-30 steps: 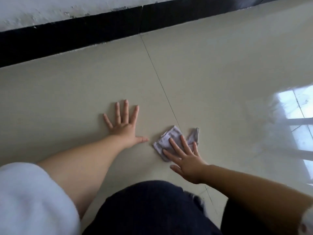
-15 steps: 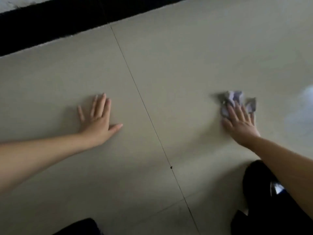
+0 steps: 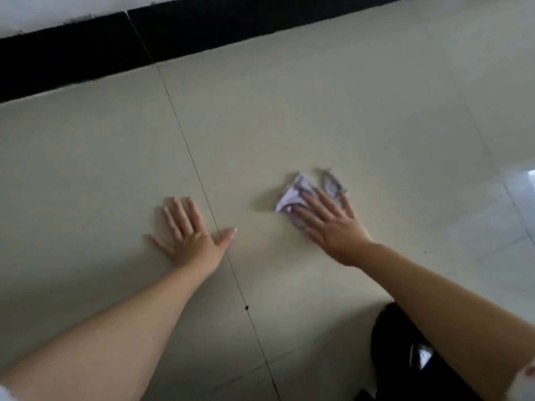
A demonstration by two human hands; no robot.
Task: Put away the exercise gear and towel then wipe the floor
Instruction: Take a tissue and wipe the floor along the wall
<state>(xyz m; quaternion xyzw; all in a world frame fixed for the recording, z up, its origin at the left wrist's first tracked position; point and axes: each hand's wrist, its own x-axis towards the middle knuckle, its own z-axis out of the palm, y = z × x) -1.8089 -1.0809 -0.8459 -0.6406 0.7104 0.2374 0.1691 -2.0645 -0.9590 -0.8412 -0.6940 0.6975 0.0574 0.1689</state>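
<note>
A small crumpled pale-lilac cloth point(image 3: 292, 195) lies on the cream tiled floor point(image 3: 347, 117) right of centre. My right hand point(image 3: 330, 224) presses flat on top of it, fingers spread over the cloth, which is blurred by motion. My left hand point(image 3: 191, 235) rests flat on the bare floor to the left, palm down with fingers apart, thumb across a tile joint, holding nothing. No exercise gear or towel is in view.
A black skirting band point(image 3: 202, 33) runs along the wall at the top. A dark tile joint point(image 3: 199, 180) crosses the floor diagonally, with a small dark speck point(image 3: 247, 307) on it. My dark-clothed knee point(image 3: 405, 351) is at the lower right. A bright window reflection point(image 3: 521, 204) lies at the right.
My right hand has slid the cloth back leftward across the floor, closer to my left hand. My left hand stays planted flat on the tile.
</note>
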